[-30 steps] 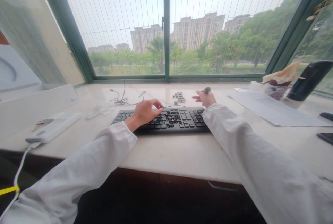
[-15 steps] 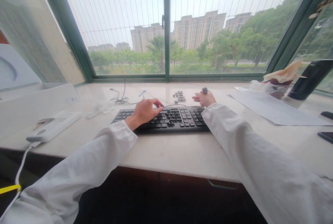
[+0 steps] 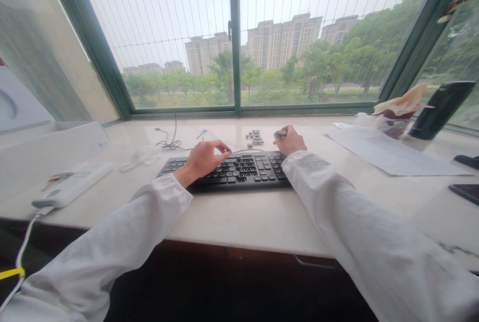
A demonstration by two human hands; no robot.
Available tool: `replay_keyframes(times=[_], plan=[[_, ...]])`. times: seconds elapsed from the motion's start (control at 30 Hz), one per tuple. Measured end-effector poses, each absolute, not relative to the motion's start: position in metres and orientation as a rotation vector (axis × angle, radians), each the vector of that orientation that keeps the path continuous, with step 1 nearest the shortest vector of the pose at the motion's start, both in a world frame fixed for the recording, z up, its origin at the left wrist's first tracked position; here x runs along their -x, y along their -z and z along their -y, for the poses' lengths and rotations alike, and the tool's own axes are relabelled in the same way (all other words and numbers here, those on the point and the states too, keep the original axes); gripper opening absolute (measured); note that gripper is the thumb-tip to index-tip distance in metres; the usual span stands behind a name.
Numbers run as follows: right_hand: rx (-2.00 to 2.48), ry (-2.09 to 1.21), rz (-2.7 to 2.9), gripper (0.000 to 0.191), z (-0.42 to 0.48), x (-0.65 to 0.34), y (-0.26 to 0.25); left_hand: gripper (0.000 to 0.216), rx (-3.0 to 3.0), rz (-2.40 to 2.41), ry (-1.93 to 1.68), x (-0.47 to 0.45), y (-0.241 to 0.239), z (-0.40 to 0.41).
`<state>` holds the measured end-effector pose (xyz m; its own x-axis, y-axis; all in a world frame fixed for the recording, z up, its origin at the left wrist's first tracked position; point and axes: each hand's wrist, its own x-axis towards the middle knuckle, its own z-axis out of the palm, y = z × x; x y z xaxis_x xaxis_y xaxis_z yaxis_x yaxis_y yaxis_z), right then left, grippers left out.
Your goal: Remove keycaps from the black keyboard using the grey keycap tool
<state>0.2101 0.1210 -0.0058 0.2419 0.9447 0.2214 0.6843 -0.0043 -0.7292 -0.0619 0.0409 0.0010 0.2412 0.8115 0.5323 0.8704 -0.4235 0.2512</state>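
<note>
A black keyboard (image 3: 239, 171) lies on the pale counter (image 3: 262, 217) under the window. My left hand (image 3: 202, 158) rests curled on its upper left keys, fingertips pinched at the keyboard's far edge on something small I cannot make out. My right hand (image 3: 290, 141) is just behind the keyboard's far right corner, its fingers closed on a small dark keycap (image 3: 280, 134). Several loose keycaps (image 3: 254, 138) lie in a cluster on the counter between the hands, beyond the keyboard.
A white box (image 3: 48, 155) and a white device (image 3: 71, 184) with a cable sit at the left. Thin cables (image 3: 170, 143) lie behind the keyboard. At the right are paper sheets (image 3: 389, 155), a bag (image 3: 400, 112), a black cylinder (image 3: 437, 110) and a phone (image 3: 466, 192).
My right hand has closed and lowered the keycap it held up, bringing it nearer the keyboard's far edge. The left hand has stayed in place. The view shifted slightly.
</note>
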Motion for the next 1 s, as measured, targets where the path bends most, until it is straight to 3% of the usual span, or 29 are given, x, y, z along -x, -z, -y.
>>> replay_keyframes(times=[0.43, 1.0], plan=[[1.835, 0.121, 1.825, 0.021, -0.109, -0.200, 0.004, 0.029, 2.355, 1.675, 0.888, 0.063, -0.007, -0.051], [1.866, 0.213, 1.822, 0.015, -0.118, -0.212, 0.011, 0.022, 2.455, 1.854, 0.556, 0.011, -0.020, -0.188]])
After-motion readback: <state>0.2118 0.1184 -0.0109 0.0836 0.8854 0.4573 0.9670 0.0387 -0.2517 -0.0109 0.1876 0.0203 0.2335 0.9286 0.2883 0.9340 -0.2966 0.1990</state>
